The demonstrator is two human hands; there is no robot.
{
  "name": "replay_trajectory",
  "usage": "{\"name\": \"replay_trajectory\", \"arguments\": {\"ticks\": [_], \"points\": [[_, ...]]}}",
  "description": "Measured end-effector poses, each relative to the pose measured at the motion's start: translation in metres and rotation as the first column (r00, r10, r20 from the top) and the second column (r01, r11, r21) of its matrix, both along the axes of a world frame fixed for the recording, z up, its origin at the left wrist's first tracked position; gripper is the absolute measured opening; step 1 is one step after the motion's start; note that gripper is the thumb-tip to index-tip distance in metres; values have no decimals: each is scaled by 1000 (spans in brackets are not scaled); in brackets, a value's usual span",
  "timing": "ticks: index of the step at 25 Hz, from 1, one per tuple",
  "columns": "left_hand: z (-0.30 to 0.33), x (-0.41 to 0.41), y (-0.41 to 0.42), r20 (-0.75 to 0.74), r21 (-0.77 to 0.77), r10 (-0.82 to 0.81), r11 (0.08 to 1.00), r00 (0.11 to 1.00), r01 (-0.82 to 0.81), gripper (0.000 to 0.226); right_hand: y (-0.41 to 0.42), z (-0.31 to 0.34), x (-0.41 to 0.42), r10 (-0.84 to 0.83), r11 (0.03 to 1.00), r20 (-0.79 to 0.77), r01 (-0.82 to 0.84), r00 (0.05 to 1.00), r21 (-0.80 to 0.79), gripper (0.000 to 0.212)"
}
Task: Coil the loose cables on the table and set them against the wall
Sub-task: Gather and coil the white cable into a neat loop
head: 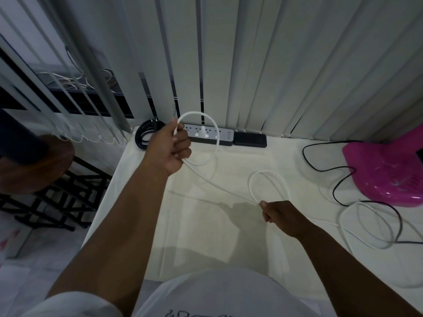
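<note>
Up by the table's [142, 225] back edge the left hand [170, 148] grips a loop of white cable [233, 193] — the right hand [278, 217] pinches another loop mid-table.

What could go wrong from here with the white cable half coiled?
1. The white cable runs on to loose loops on the table that lie across the black cable; pulling in more could snag it and perhaps tug the pink object.
2. The left hand holds its loop right over the power strip; it might catch there.
3. The right hand only pinches its loop, which could slip.
</note>
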State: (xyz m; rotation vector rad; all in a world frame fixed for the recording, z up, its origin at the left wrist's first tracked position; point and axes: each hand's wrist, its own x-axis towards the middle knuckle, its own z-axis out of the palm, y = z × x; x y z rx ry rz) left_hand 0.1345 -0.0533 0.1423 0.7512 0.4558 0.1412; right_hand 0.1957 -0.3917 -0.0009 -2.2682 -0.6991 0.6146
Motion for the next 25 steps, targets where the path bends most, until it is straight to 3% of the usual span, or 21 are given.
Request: {"name": "replay_trajectory", "arguments": {"ticks": [2,5,7,8,10,12,14,16,18,20,23,25], "points": [[7,-6,12,27,35,-20,999,999,19,36,-7,-7,0,122,987,182,-100,976,-127,71],[8,-15,20,22,90,-79,993,997,77,36,-12,-19,4,350,885,405,-156,845,-439,57],[6,-20,19,8,128,-117,985,993,115,34,-7,-15,16,265,864,418,-22,869,-503,45],[4,-21,19,0,144,-129,981,992,128,33,0,-8,23,122,883,373,71,920,-464,43],[1,-22,15,-28,174,-147,973,989,149,32,23,16,36,-298,916,100,314,949,-251,41],[-3,-21,9,-70,190,-138,970,988,149,31,48,41,49,-594,790,-293,612,749,-38,35],[-7,-19,0,-116,202,-107,971,988,129,31,73,70,53,-594,640,-591,765,546,64,25],[-11,-16,-10,-158,241,-73,964,985,111,31,96,98,49,-434,562,-769,808,469,175,22],[-15,-14,-18,-179,294,-34,952,983,87,29,114,121,38,-231,536,-823,774,518,337,24],[-16,-11,-25,-182,329,-7,942,983,68,28,128,134,23,-100,574,-764,664,637,478,25],[-15,-6,-34,-186,332,2,941,982,61,30,139,132,1,-106,705,-525,436,845,560,28],[-14,-3,-39,-192,324,3,944,981,60,31,142,127,-9,-136,744,-425,375,895,552,31]]}}
